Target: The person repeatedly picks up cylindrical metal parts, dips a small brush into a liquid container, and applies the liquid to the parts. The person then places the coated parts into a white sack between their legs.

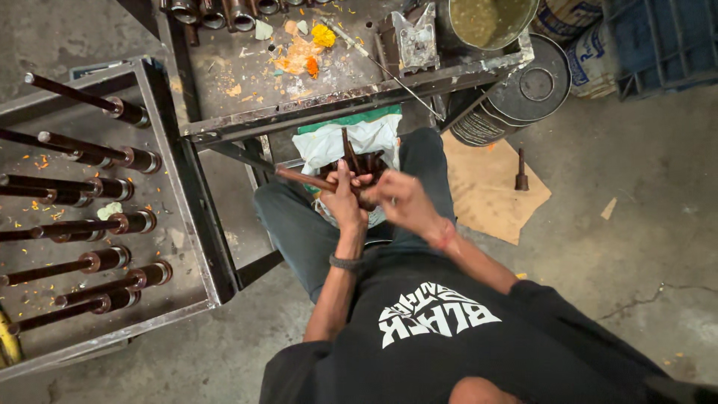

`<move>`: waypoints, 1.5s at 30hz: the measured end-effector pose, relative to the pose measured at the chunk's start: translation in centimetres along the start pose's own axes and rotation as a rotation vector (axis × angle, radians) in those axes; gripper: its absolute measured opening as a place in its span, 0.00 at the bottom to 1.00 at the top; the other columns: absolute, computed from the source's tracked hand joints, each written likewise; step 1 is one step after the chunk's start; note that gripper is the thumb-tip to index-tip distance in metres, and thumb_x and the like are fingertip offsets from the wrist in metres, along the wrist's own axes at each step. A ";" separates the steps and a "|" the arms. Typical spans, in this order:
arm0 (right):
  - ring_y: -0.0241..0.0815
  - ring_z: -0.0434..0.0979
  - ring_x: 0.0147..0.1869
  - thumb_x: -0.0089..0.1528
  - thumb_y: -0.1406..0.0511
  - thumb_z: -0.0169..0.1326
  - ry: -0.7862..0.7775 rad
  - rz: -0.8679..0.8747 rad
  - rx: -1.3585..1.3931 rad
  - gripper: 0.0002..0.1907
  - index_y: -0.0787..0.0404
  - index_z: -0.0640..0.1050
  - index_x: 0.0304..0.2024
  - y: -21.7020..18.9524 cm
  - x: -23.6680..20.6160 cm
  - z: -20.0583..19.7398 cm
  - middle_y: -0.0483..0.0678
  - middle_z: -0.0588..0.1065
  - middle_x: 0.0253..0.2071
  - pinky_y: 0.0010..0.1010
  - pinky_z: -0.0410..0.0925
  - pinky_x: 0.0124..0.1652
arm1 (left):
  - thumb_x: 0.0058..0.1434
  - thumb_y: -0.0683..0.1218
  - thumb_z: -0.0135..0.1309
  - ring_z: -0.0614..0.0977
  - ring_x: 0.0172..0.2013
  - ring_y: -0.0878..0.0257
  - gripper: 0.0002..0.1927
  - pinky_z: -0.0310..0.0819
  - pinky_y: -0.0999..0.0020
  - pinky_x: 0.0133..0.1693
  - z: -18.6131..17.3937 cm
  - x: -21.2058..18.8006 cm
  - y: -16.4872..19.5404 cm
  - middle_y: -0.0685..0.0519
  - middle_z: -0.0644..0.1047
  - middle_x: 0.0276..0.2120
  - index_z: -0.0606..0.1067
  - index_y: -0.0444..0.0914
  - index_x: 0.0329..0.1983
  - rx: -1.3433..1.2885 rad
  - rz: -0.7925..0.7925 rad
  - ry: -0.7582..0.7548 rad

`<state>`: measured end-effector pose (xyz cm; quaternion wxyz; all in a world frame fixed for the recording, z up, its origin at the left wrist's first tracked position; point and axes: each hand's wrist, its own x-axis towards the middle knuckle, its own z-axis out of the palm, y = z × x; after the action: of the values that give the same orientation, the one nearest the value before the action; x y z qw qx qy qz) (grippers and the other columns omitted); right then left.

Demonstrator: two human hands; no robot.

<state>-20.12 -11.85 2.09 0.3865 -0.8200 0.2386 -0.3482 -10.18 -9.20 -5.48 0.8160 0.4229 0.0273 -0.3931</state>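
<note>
From the head camera, the person sat at the centre of the frame with both hands raised over the lap. The left hand (345, 200) was wrapped around a dark rusty rod (303, 178) that stuck out toward the left of the frame, fingers closed on it. The right hand (404, 200) met it from the right, fingers curled at the rod's near end; whether it pinched the rod itself or a small part on it could not be told, since the fingers hid the joint.

Just above the hands, a white bag (329, 146) lay open on the lap with more dark rods (350, 150) standing out of it. At the left of the frame, a metal rack (187, 187) carried a column of similar rods lying across it. In the upper middle, a grimy work table (247, 75) held orange petals and scraps. A single bolt-like piece (521, 173) stood on a sheet of cardboard (493, 198) right of centre.

To do this well, I judged the left hand should keep the rod level and steady while the right worked close at the end, over the bag, so anything dropped would land there and not on the floor.
</note>
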 end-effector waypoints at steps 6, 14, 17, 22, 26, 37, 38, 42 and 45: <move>0.41 0.68 0.26 0.43 0.76 0.49 -0.106 0.032 0.138 0.09 0.63 0.73 0.25 1.0 0.1 -0.6 0.48 0.67 0.22 0.25 0.62 0.25 | 0.52 0.44 0.48 0.70 0.13 0.64 0.14 0.71 0.69 0.21 0.0 0.1 -0.2 0.54 0.64 0.13 0.60 0.37 0.15 0.049 0.052 -0.021; 0.36 0.67 0.28 0.47 0.77 0.47 -0.107 0.311 0.228 0.07 0.65 0.74 0.26 3.5 -0.5 -1.3 0.47 0.67 0.26 0.23 0.62 0.27 | 0.53 0.46 0.46 0.72 0.14 0.62 0.13 0.69 0.70 0.19 0.6 -0.5 0.4 0.53 0.64 0.12 0.61 0.36 0.17 0.044 0.045 -0.044; 0.34 0.67 0.30 0.51 0.76 0.45 -0.054 0.459 0.559 0.06 0.66 0.73 0.27 4.5 -1.2 -1.3 0.47 0.68 0.30 0.22 0.64 0.28 | 0.54 0.44 0.46 0.73 0.19 0.62 0.11 0.71 0.67 0.23 1.0 -0.6 1.3 0.53 0.65 0.15 0.61 0.37 0.19 0.003 -0.010 -0.065; 0.34 0.69 0.34 0.50 0.74 0.45 0.094 0.659 1.126 0.05 0.69 0.72 0.28 5.1 -2.4 -0.9 0.49 0.69 0.32 0.24 0.66 0.33 | 0.40 0.35 0.44 0.75 0.34 0.62 0.13 0.71 0.64 0.34 0.5 -0.8 2.4 0.53 0.71 0.28 0.58 0.39 0.29 0.023 -0.298 -0.279; 0.35 0.69 0.31 0.51 0.76 0.47 0.115 0.509 0.941 0.05 0.70 0.71 0.30 4.6 -2.3 -1.1 0.49 0.69 0.31 0.23 0.65 0.32 | 0.44 0.35 0.47 0.72 0.36 0.62 0.20 0.66 0.70 0.38 -0.9 -0.9 1.1 0.49 0.69 0.33 0.54 0.40 0.37 0.208 0.025 -0.395; 0.40 0.71 0.30 0.47 0.76 0.49 0.036 0.062 0.045 0.07 0.66 0.73 0.28 -0.2 0.8 -1.1 0.48 0.69 0.28 0.24 0.64 0.29 | 0.52 0.37 0.45 0.73 0.37 0.56 0.09 0.68 0.67 0.33 -1.9 0.1 -1.3 0.52 0.67 0.29 0.59 0.38 0.33 -0.301 -0.031 -0.374; 0.41 0.70 0.29 0.46 0.76 0.48 0.010 0.094 -0.006 0.07 0.65 0.73 0.27 -0.5 1.0 -1.0 0.49 0.69 0.27 0.25 0.63 0.28 | 0.53 0.38 0.45 0.73 0.38 0.54 0.08 0.69 0.67 0.34 -1.7 -0.1 -1.1 0.51 0.67 0.30 0.59 0.38 0.32 -0.284 -0.022 -0.385; 0.42 0.71 0.30 0.46 0.78 0.44 -0.116 0.049 -0.009 0.08 0.65 0.72 0.25 -0.9 0.9 -0.6 0.48 0.68 0.26 0.25 0.64 0.29 | 0.54 0.39 0.44 0.72 0.41 0.51 0.07 0.70 0.63 0.38 -1.1 -0.6 -0.2 0.45 0.68 0.35 0.58 0.37 0.32 -0.164 0.013 -0.390; 0.45 0.70 0.30 0.44 0.78 0.46 -0.160 -0.016 -0.047 0.07 0.66 0.71 0.24 -0.6 0.5 -0.2 0.49 0.68 0.25 0.28 0.64 0.29 | 0.55 0.39 0.43 0.72 0.40 0.50 0.07 0.69 0.63 0.39 -1.0 -0.9 0.1 0.42 0.69 0.36 0.58 0.37 0.32 -0.089 0.019 -0.359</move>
<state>-19.91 -11.87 2.88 0.3821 -0.8559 0.2087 -0.2789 -10.43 -7.87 -5.69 0.8295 0.3096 -0.1055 -0.4528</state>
